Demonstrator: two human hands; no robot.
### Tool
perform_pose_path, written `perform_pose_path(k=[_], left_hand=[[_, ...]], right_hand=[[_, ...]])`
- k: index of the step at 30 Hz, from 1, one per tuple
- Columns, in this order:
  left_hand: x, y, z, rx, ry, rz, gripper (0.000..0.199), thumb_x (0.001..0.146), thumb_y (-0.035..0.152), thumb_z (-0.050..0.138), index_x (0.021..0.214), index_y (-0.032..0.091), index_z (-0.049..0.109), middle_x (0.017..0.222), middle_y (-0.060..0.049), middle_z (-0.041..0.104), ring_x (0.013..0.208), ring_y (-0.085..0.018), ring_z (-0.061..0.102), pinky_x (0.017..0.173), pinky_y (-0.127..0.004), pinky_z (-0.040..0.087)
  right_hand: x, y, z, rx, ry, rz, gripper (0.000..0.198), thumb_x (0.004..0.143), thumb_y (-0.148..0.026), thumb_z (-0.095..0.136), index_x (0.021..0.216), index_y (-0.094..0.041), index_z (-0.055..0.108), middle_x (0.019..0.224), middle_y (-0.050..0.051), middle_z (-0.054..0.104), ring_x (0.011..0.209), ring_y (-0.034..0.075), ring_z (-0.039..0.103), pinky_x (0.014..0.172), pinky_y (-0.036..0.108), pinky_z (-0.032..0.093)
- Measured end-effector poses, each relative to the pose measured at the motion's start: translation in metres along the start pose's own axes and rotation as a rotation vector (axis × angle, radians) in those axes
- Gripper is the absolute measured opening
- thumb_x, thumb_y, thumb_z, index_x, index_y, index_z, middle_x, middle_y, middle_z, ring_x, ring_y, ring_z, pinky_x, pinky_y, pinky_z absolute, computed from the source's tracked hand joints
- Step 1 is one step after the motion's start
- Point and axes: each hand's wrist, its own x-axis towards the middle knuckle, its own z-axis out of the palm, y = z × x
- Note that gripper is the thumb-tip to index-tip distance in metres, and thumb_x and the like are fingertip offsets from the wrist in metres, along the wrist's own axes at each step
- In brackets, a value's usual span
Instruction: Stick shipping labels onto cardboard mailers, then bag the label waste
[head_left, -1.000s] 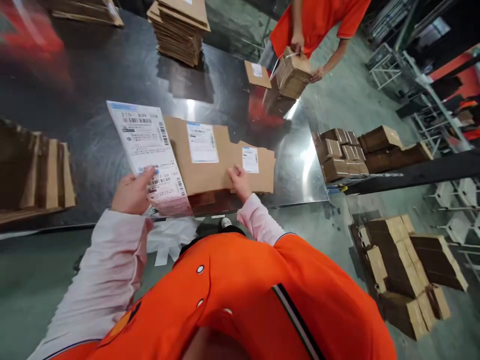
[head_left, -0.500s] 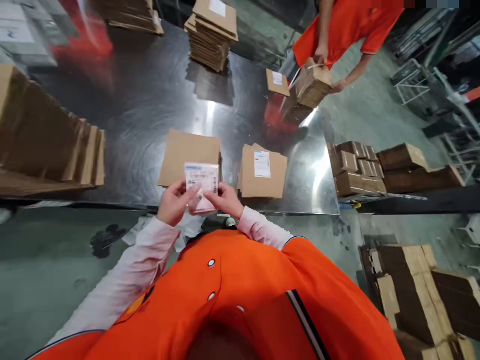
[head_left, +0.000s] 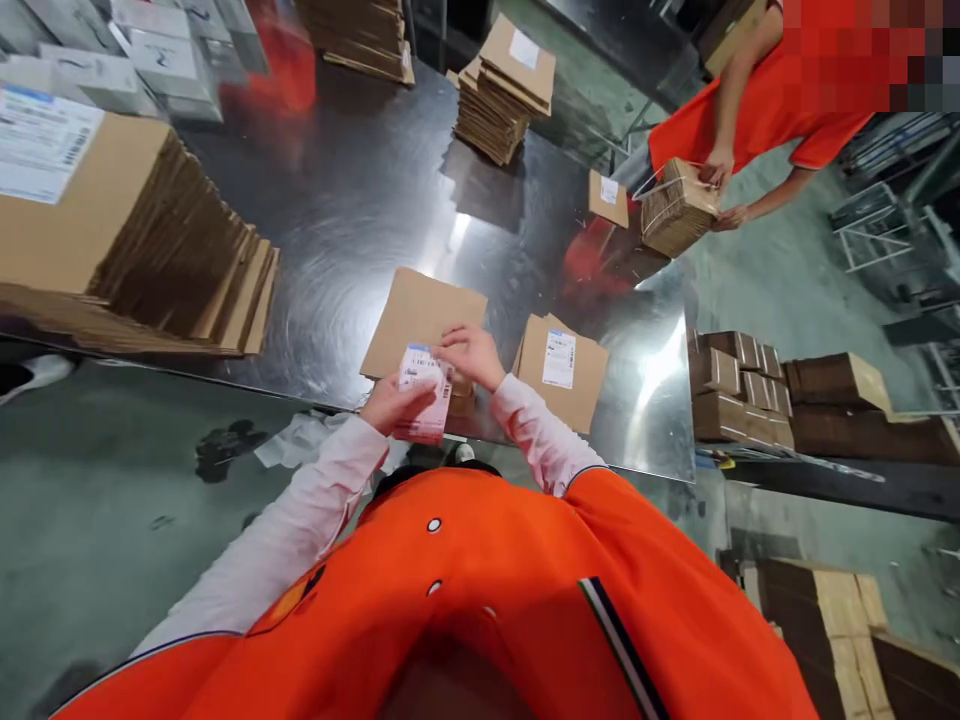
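A small stack of printed shipping labels [head_left: 418,368] is gripped in my left hand [head_left: 391,403], its thumb lying across the front. My right hand [head_left: 477,356] pinches at the upper right corner of the labels; the exact hold of the fingertips is partly hidden. Both hands are over the near edge of a flat brown cardboard stack [head_left: 424,300], whose visible top is plain. Just right of it lies another cardboard stack [head_left: 581,395] with a white label [head_left: 559,358] on its top piece.
The metal table [head_left: 337,200] bears a tall cardboard stack [head_left: 135,170] at left, another stack [head_left: 499,100] at the back and white packages [head_left: 161,60]. A co-worker [head_left: 750,110] handles a strapped cardboard bundle [head_left: 679,210] at the far corner. Brown bundles [head_left: 739,390] stand right.
My right hand has moved from the labels' lower right side to their upper right corner. My left hand keeps the labels, now tilted. The view has shifted left.
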Motion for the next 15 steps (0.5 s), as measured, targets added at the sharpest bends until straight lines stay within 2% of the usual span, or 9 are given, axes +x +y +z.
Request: perform_pose_path(k=[3, 7, 10, 13, 15], left_hand=[[0.005, -0.001, -0.012, -0.016, -0.126, -0.144, 0.059, 0.038, 0.034, 0.095, 0.087, 0.011, 0.072, 0.080, -0.010, 0.074, 0.064, -0.020, 0.065, 0.057, -0.028, 0.052], [0.011, -0.005, -0.024, -0.123, -0.154, -0.243, 0.063, 0.032, 0.022, 0.097, 0.089, 0.011, 0.072, 0.098, -0.014, 0.078, 0.087, -0.029, 0.074, 0.074, -0.033, 0.061], [0.019, -0.007, -0.029, -0.112, -0.140, -0.267, 0.067, 0.028, 0.017, 0.097, 0.089, 0.011, 0.072, 0.104, -0.016, 0.078, 0.097, -0.035, 0.074, 0.078, -0.037, 0.063], [0.021, -0.014, -0.033, -0.096, -0.150, -0.285, 0.077, 0.028, 0.022, 0.099, 0.099, 0.009, 0.074, 0.103, -0.018, 0.078, 0.104, -0.039, 0.073, 0.087, -0.044, 0.063], [0.012, -0.023, -0.039, -0.078, -0.160, -0.267, 0.079, 0.033, 0.032, 0.101, 0.103, 0.008, 0.074, 0.101, -0.018, 0.077, 0.106, -0.040, 0.072, 0.090, -0.048, 0.062]], right_hand=[[0.053, 0.006, -0.009, -0.148, 0.070, 0.112, 0.011, 0.082, -0.026, 0.082, 0.087, -0.016, 0.082, 0.122, 0.008, 0.069, 0.118, 0.022, 0.064, 0.112, 0.035, 0.044], [0.109, 0.019, -0.012, -0.278, 0.162, 0.244, 0.018, 0.086, -0.035, 0.077, 0.097, -0.023, 0.083, 0.135, 0.006, 0.061, 0.132, 0.026, 0.053, 0.115, 0.042, 0.041], [0.128, 0.030, -0.006, -0.319, 0.169, 0.267, 0.017, 0.087, -0.037, 0.075, 0.098, -0.027, 0.083, 0.139, 0.005, 0.058, 0.136, 0.026, 0.048, 0.116, 0.047, 0.039], [0.130, 0.040, -0.001, -0.359, 0.184, 0.281, 0.019, 0.091, -0.040, 0.073, 0.101, -0.027, 0.082, 0.140, 0.006, 0.057, 0.136, 0.027, 0.048, 0.115, 0.047, 0.039], [0.129, 0.045, 0.002, -0.398, 0.192, 0.297, 0.031, 0.094, -0.042, 0.069, 0.119, -0.026, 0.078, 0.145, 0.009, 0.054, 0.137, 0.028, 0.048, 0.115, 0.048, 0.040]])
